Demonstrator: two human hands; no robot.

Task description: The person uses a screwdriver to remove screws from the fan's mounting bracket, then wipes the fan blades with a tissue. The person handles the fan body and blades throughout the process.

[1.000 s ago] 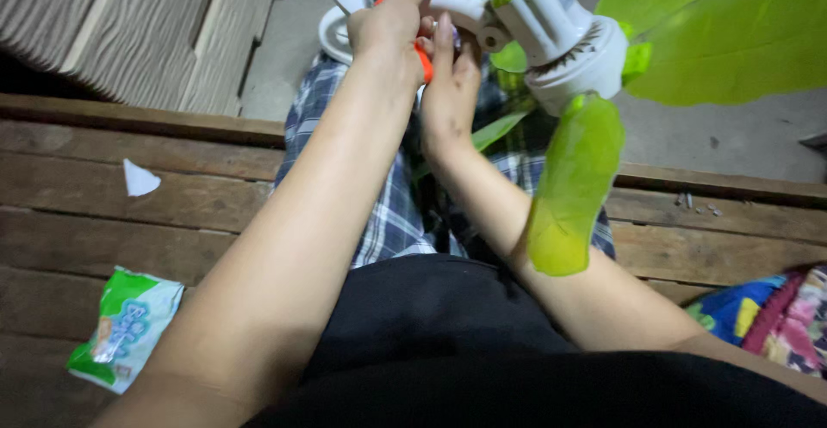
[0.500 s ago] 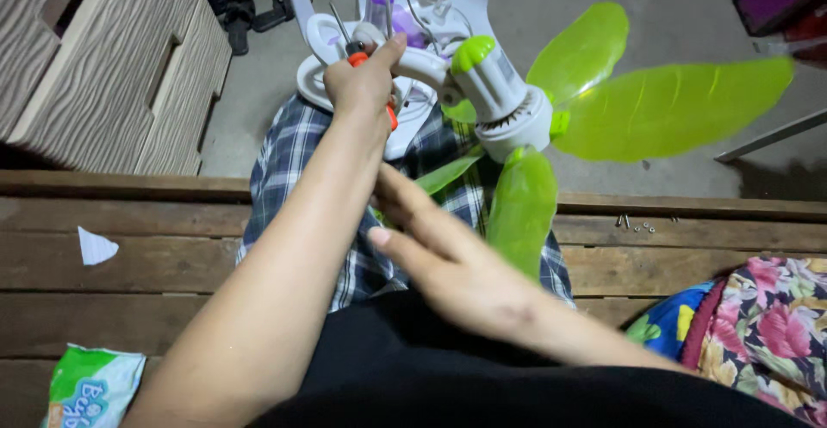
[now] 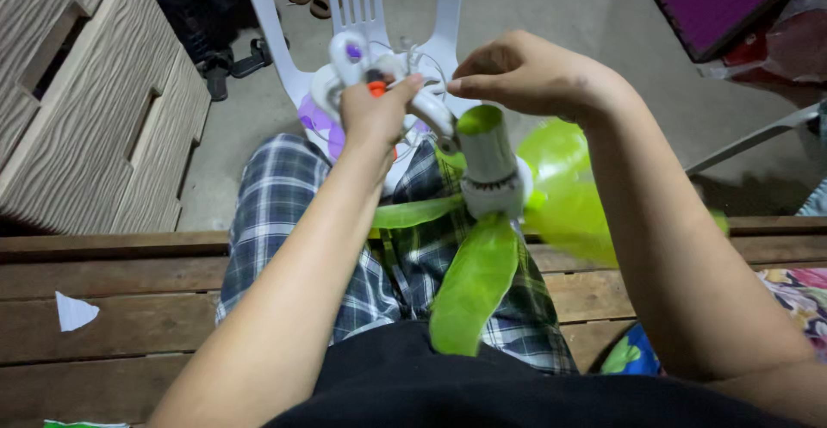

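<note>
Presently the fan [image 3: 482, 178], a white motor body with lime-green blades, rests tilted on the person's lap above the bench [image 3: 129, 282], its hub end pointing toward the camera. The left hand [image 3: 375, 118] is clenched around an orange-handled tool [image 3: 376, 89] set against the white housing; the right hand [image 3: 525, 75] pinches something small at the housing's top (too small to identify, possibly a wire or screw). Risks, as judged: the fan is steadied only by the legs, so pressure on the tool could roll it and slip the tip toward the right fingers. The lower blade [image 3: 474, 286] presses against the shirt and could flex or crack. A dropped small part would likely fall to the floor [image 3: 551, 15].
</note>
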